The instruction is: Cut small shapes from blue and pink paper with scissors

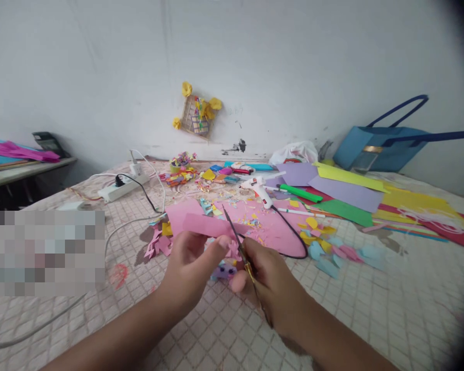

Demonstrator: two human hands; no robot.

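Observation:
A strip of pink paper (204, 225) is pinched between the thumb and fingers of my left hand (195, 263). My right hand (268, 278) grips a pair of scissors (237, 237), whose blades point up and away from me, at the strip's right end. Whether the blades are apart is hard to make out. Below the hands lies a small lilac piece with dark dots (225, 270), partly covered by my fingers. Behind them a pink sheet (282, 219) is strewn with tiny paper scraps.
A white glue gun (260, 189) lies on the pink sheet, its black cord looping right. Cut pieces (327, 252) in yellow, blue and pink lie to the right. Coloured sheets (346, 191) and a blue bag (382, 147) are farther back. A power strip (123, 188) stands left.

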